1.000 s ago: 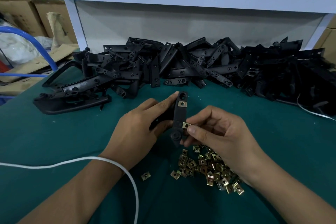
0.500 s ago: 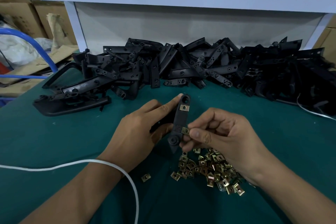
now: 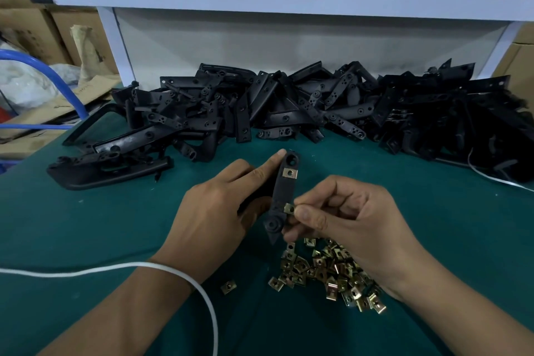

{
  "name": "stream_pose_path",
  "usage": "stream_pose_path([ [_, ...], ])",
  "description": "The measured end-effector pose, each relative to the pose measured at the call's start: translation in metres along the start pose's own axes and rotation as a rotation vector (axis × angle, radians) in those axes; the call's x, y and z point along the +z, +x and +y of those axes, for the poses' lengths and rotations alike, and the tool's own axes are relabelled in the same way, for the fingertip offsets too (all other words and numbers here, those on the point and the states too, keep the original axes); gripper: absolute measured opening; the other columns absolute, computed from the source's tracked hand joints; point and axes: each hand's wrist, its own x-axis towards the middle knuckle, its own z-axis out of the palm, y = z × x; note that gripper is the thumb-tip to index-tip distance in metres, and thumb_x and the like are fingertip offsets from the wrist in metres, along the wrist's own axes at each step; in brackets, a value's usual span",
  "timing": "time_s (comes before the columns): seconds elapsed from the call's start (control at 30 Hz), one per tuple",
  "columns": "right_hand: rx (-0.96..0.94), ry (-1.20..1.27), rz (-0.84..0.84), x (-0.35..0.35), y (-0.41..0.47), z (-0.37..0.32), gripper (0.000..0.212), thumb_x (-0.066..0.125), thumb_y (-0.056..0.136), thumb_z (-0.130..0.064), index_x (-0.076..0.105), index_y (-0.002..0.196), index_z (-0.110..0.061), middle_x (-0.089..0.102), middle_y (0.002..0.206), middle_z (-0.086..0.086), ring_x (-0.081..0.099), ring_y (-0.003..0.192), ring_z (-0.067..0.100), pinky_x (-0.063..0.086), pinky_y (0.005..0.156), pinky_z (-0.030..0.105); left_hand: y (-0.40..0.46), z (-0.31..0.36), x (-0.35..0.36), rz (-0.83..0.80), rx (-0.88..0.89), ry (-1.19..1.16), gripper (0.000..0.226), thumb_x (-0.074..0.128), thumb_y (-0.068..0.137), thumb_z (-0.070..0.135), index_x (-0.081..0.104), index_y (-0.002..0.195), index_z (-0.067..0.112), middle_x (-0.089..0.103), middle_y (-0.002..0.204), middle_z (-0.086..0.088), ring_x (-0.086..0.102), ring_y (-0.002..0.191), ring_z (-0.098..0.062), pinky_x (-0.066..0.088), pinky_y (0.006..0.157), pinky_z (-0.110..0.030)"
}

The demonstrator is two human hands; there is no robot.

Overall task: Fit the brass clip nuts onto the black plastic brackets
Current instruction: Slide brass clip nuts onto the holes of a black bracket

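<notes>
The left hand (image 3: 213,211) holds a black bracket (image 3: 281,196) upright above the green tabletop (image 3: 86,225), its fingers wrapped round the bracket's left edge with the forefinger stretched along it. One brass nut (image 3: 290,173) already sits near the bracket's top. The right hand (image 3: 352,220) pinches a second nut (image 3: 289,208) between thumb and forefinger against the bracket's lower right edge. Loose nuts (image 3: 326,274) lie heaped under the right hand; a bracket pile (image 3: 289,107) lies behind.

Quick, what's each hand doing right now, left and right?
Left hand: holding the black bracket, forefinger straight along it.
Right hand: pinching a brass clip nut against the bracket's edge.
</notes>
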Motion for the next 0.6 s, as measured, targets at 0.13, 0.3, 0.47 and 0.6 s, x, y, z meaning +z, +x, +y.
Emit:
stream_pose_path([
  [0.13,0.000,0.009,0.041,0.0041,-0.0012,0.0008,0.010,0.079,0.083,-0.007,0.075,0.090,-0.002,0.076,0.085,0.025,0.079,0.076,0.039,0.065,0.072,0.035,-0.0006,0.0008,0.0008,-0.007,-0.017,0.017,0.065,0.059,0.091,0.033,0.043,0.154,0.041,0.058,0.102,0.011,0.063,0.079,-0.017,0.055,0.059,-0.042],
  [0.3,0.023,0.032,-0.008,0.0013,0.0001,-0.0018,0.021,0.078,0.085,-0.006,0.065,0.098,0.003,0.076,0.084,0.024,0.078,0.074,0.039,0.064,0.071,0.032,-0.0004,-0.0005,0.0013,-0.064,0.022,-0.040,0.062,0.050,0.094,0.041,0.040,0.154,0.043,0.050,0.099,0.017,0.054,0.075,-0.007,0.050,0.058,-0.027],
  [0.47,0.051,0.078,-0.007,-0.0003,0.0020,0.0033,0.036,0.082,0.082,-0.010,0.061,0.111,-0.009,0.077,0.083,0.021,0.078,0.070,0.037,0.062,0.071,0.031,-0.0013,-0.0005,0.0048,-0.078,0.032,-0.103,0.063,0.045,0.093,0.044,0.035,0.155,0.049,0.053,0.104,0.016,0.058,0.079,-0.010,0.053,0.059,-0.034],
  [0.6,0.028,0.048,-0.028,0.0018,0.0010,0.0063,0.027,0.080,0.083,-0.013,0.068,0.108,-0.012,0.077,0.083,0.014,0.077,0.072,0.032,0.061,0.074,0.029,-0.0031,0.0022,0.0047,-0.089,0.031,-0.117,0.064,0.045,0.094,0.042,0.032,0.156,0.050,0.051,0.102,0.016,0.056,0.075,-0.009,0.052,0.058,-0.033],
])
